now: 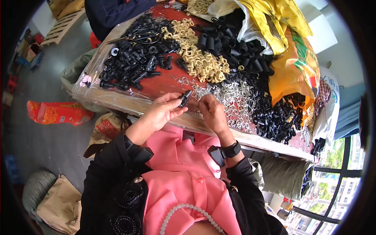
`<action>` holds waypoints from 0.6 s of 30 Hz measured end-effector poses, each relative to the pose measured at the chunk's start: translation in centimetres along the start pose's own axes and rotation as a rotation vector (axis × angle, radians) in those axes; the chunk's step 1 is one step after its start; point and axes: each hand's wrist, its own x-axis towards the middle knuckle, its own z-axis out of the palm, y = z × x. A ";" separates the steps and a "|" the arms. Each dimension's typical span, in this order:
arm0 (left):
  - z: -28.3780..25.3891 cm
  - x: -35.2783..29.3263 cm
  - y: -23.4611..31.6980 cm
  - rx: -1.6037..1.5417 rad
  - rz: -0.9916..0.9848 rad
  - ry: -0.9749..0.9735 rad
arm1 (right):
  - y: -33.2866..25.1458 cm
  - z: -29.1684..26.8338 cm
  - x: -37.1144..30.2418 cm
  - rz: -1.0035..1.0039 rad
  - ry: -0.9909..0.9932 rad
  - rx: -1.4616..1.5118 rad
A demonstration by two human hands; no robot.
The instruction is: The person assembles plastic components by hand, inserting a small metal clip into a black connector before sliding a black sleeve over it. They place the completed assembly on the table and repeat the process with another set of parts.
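Many black fittings [135, 58] heap at the worktop's [158, 83] left. The left hand [161, 110] pinches a black piece [185, 98] over the near edge, partly covering it, its long axis slanting up rightward. The right hand [212, 112] curls nearby, grip unclear. Silver clips [235, 100], then an orange bag [295, 64], follow.

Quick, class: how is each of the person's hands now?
Left hand: holding a black part.
Right hand: curled closed; can't tell if holding anything.
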 end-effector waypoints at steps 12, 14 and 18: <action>-1.5 0.8 2.2 0.010 0.100 0.136 | 2.5 0.2 0.1 -0.091 -0.104 -0.198; -1.9 0.6 2.2 0.010 0.086 0.118 | 2.2 0.8 0.8 -0.189 -0.096 -0.366; -2.3 0.4 2.3 -0.008 0.061 0.119 | 2.4 1.7 1.5 -0.219 -0.134 -0.524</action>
